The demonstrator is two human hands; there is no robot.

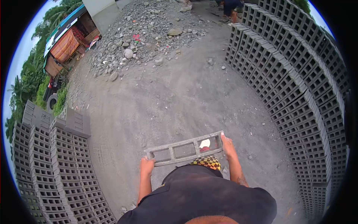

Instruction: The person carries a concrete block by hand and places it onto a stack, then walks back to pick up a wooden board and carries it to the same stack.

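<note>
A grey concrete hollow block (171, 151) with three open cells is held in front of my body, its right end tilted a little higher in the view. My left hand (147, 164) grips its left end, with the thumb on the near corner. At the opposite end, my right hand (228, 145) is closed around the edge, thumb on top. Through the right cell I see part of a foot in light and red footwear (204, 143). The fingers beneath the block are mostly hidden.
Tall curved rows of stacked hollow blocks (276, 71) rise on the right. More stacks (71, 156) stand on the left. Ahead lies a gravel heap (149, 37) on grey sandy ground (179, 93). Another person (232, 9) is at the top right. A shed (67, 43) and tire (52, 101) are far left.
</note>
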